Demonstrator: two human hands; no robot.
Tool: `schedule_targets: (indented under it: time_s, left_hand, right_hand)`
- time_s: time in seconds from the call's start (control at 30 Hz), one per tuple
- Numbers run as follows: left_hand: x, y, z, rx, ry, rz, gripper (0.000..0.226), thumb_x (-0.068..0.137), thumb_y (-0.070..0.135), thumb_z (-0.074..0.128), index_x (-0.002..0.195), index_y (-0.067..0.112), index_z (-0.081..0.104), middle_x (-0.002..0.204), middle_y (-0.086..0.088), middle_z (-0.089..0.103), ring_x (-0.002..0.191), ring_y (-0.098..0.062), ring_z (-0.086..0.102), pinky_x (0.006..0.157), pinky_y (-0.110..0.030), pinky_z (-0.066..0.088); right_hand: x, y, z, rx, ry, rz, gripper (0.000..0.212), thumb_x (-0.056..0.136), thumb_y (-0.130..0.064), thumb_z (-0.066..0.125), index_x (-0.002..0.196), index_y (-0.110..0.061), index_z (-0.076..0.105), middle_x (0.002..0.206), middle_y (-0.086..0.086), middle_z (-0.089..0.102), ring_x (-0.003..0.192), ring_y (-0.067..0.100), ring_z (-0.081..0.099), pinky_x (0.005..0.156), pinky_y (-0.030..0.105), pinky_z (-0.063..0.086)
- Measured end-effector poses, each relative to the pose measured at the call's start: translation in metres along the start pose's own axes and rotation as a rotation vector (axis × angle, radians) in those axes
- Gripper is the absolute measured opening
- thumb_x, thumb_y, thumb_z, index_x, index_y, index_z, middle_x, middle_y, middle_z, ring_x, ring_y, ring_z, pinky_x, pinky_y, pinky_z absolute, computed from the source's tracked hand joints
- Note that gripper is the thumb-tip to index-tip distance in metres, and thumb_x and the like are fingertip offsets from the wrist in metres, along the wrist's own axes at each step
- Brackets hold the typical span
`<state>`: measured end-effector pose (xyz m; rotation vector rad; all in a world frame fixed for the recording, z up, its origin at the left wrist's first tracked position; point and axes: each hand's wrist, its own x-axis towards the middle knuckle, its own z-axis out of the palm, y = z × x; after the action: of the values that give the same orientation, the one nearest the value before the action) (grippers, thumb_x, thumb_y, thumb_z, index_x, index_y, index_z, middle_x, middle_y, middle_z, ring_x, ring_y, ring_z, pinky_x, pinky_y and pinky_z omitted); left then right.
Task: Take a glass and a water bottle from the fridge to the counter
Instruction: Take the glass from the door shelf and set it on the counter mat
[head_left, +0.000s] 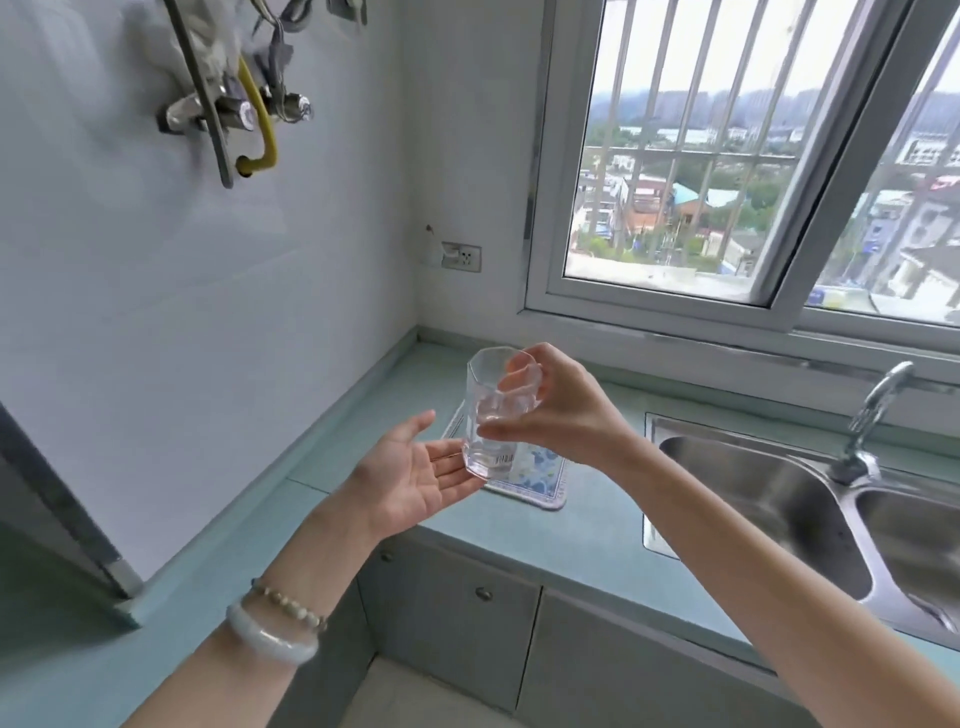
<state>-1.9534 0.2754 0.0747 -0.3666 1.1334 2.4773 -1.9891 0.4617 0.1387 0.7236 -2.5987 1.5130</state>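
A clear faceted glass (491, 415) with a small barcode sticker near its base hangs tilted in the air above the pale green counter (582, 525). My right hand (561, 410) grips it around the upper part, fingers wrapped over the rim side. My left hand (415, 478) lies palm up and open just left of the glass, its fingertips touching or nearly touching the glass's base. No water bottle is in view. A grey edge at the far left may be the fridge (47, 509).
A flowered white mat (535, 478) lies on the counter under the glass. A steel double sink (779, 499) with a tap (872, 410) sits to the right. A barred window is behind; pipes hang on the left wall. Cabinet doors are below the counter.
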Motion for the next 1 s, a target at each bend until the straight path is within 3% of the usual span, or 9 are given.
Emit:
schedule_targets:
  time_s: [0.2, 0.4, 0.5, 0.6, 0.87, 1.0]
  left_hand:
    - [0.097, 0.041, -0.017, 0.04, 0.043, -0.048, 0.056, 0.098, 0.039, 0.045, 0.128, -0.007, 0.052, 0.102, -0.023, 0.068, 0.091, -0.03, 0.068, 0.08, -0.04, 0.06]
    - [0.191, 0.083, -0.03, 0.054, 0.086, -0.091, 0.057, 0.099, 0.04, 0.041, 0.131, -0.008, 0.05, 0.098, -0.02, 0.064, 0.089, -0.026, 0.062, 0.083, -0.037, 0.055]
    - [0.227, 0.093, -0.044, 0.038, 0.118, -0.11, 0.058, 0.1, 0.04, 0.04, 0.131, -0.007, 0.05, 0.097, -0.019, 0.062, 0.09, -0.026, 0.059, 0.085, -0.037, 0.052]
    - [0.26, 0.101, -0.064, 0.025, 0.148, -0.133, 0.058, 0.1, 0.04, 0.039, 0.129, -0.008, 0.052, 0.107, -0.02, 0.061, 0.096, -0.027, 0.059, 0.09, -0.038, 0.05]
    - [0.337, 0.112, -0.122, 0.016, 0.207, -0.214, 0.053, 0.1, 0.042, 0.038, 0.108, -0.006, 0.061, 0.103, -0.02, 0.065, 0.095, -0.027, 0.061, 0.082, -0.038, 0.052]
    - [0.373, 0.106, -0.157, 0.039, 0.229, -0.268, 0.05, 0.1, 0.041, 0.038, 0.109, -0.004, 0.06, 0.102, -0.018, 0.066, 0.092, -0.026, 0.063, 0.079, -0.035, 0.052]
  right_hand:
    - [0.085, 0.056, 0.004, 0.023, 0.024, 0.038, 0.058, 0.051, -0.03, 0.09, 0.094, -0.037, 0.051, 0.1, -0.006, 0.068, 0.096, 0.018, 0.066, 0.082, 0.042, 0.055]
    - [0.166, 0.106, 0.012, -0.001, -0.007, 0.062, 0.068, 0.044, -0.049, 0.08, 0.103, -0.032, 0.051, 0.101, -0.013, 0.065, 0.095, 0.008, 0.064, 0.071, 0.021, 0.051]
    - [0.198, 0.132, 0.024, -0.004, -0.024, 0.085, 0.067, 0.045, -0.049, 0.079, 0.103, -0.029, 0.052, 0.104, -0.008, 0.065, 0.096, 0.016, 0.065, 0.076, 0.034, 0.054]
    - [0.225, 0.158, 0.039, -0.033, -0.047, 0.105, 0.063, 0.052, -0.035, 0.086, 0.104, -0.025, 0.051, 0.105, -0.003, 0.065, 0.097, 0.023, 0.065, 0.079, 0.044, 0.054]
    - [0.273, 0.221, 0.085, -0.063, -0.073, 0.179, 0.067, 0.06, -0.027, 0.088, 0.113, -0.017, 0.049, 0.112, 0.002, 0.065, 0.1, 0.023, 0.064, 0.083, 0.042, 0.053]
    - [0.287, 0.251, 0.11, -0.077, -0.083, 0.233, 0.074, 0.062, -0.023, 0.088, 0.121, -0.011, 0.047, 0.117, 0.005, 0.063, 0.104, 0.025, 0.063, 0.088, 0.043, 0.051]
